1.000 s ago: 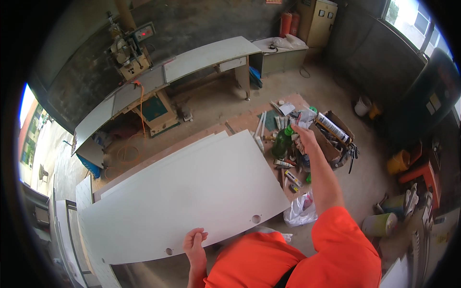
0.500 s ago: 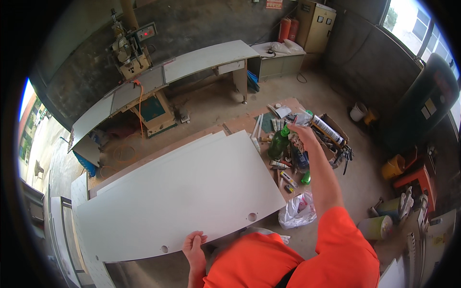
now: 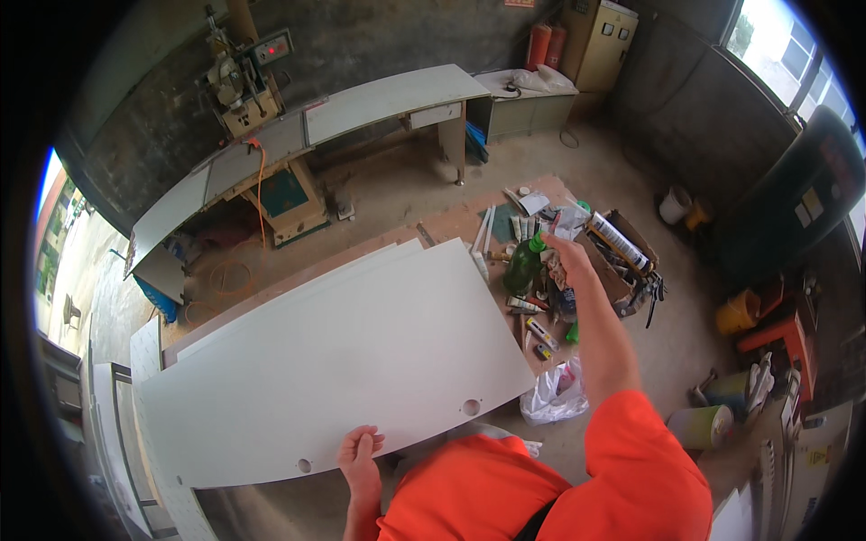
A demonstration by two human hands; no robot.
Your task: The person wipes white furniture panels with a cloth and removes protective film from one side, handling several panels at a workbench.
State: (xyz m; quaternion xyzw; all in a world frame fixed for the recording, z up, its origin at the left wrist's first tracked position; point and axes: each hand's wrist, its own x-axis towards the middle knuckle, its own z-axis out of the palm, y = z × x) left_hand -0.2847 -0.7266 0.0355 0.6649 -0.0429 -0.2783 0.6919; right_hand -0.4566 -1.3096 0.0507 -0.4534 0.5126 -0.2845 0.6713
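Leftmost, stacked white boards (image 3: 117, 433) lie along the picture's edge, their long sides close to the left end of the panel (image 3: 334, 361). This large white panel lies flat and tilted across the middle, resting on similar sheets whose upper edges show just beyond its far side. Its near edge carries two round holes (image 3: 471, 407), one toward each end. The left hand (image 3: 359, 448) curls over that near edge between the holes, fingers on top, grasping the panel. Beyond the far edge, bare floor (image 3: 388, 194) stretches to a long grey counter (image 3: 361, 113) with a yellow machine (image 3: 236, 81) upon it; this strip is the widest free room in view. At the panel's right end the corner is rounded, and a white plastic bag (image 3: 552, 397) sits on the floor just beside it. Right of that end, a clutter of tubes, strips and small tools (image 3: 532, 311) lies on a brown board, near the panel's edge. The right hand (image 3: 561, 254) reaches out over this clutter, next to a green bottle (image 3: 523, 261); whether its grip is clenched or released cannot be told. Farther right stand a cardboard box (image 3: 622, 248) with a sealant tube, then buckets (image 3: 704, 424) and orange stools (image 3: 776, 329), well apart from the panel, with open floor between.
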